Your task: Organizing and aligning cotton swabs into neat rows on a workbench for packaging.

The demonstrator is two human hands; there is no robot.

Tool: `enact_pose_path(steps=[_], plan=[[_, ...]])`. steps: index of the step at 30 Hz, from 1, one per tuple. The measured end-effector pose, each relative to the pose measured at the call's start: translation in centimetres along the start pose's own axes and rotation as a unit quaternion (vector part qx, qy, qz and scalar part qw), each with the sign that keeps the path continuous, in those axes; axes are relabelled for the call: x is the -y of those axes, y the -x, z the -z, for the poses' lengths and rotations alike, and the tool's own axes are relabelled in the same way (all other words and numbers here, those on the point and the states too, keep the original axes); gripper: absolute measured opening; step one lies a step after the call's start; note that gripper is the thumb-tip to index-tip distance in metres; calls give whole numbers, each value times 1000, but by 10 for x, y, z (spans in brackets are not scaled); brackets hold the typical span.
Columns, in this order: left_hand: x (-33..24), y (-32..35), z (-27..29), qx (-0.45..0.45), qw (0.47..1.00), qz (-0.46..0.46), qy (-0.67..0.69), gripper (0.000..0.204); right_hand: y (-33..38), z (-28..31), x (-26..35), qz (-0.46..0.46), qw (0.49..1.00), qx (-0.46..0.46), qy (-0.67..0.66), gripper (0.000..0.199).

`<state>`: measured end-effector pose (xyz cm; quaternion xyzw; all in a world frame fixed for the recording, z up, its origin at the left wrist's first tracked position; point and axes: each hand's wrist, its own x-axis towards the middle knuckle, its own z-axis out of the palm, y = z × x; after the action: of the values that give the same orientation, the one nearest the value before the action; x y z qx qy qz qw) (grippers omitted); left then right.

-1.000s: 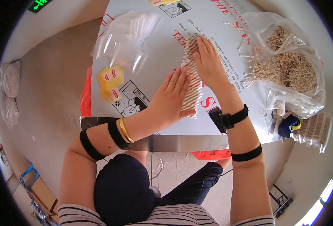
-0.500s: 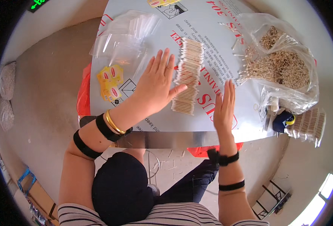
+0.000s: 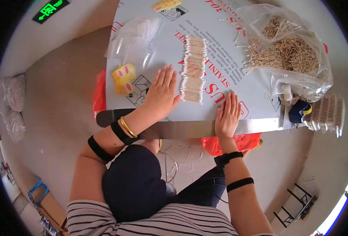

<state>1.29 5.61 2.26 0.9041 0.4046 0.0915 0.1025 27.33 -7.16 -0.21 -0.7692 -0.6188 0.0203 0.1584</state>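
Observation:
A long strip of cotton swabs (image 3: 193,69), laid side by side, runs away from me along the middle of the table (image 3: 217,51). My left hand (image 3: 161,94) is flat and open just left of the strip's near end, its thumb tip close to the swabs. Close to the front edge, my right hand (image 3: 228,117) lies with fingers stretched out, apart from the strip on its right. Neither hand holds anything. A large clear bag (image 3: 319,80) full of loose swabs (image 3: 290,55) lies open at the right, some spilling from its mouth.
Clear plastic bags (image 3: 132,41) are stacked at the far left, with yellow printed cards (image 3: 123,78) nearer me. More yellow cards (image 3: 166,4) lie at the far edge. A tape dispenser (image 3: 300,111) sits at the right corner beside packed swab bundles (image 3: 326,114). Red plastic (image 3: 209,144) hangs under the front edge.
Both hands have drawn back toward the front edge, the right one now lower on the table. The left has come off the strip's side. The whole view has shifted slightly.

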Motion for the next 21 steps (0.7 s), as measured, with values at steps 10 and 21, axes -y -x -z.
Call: enact_pose_path(steps=[10,21], plan=[[65,168,77,-205,912,182,306,17,5,-12,-19,13,998,-16,57,63],[24,354,57,-177,868,339,317,23,34,33,56,11,996,65,-61,35]])
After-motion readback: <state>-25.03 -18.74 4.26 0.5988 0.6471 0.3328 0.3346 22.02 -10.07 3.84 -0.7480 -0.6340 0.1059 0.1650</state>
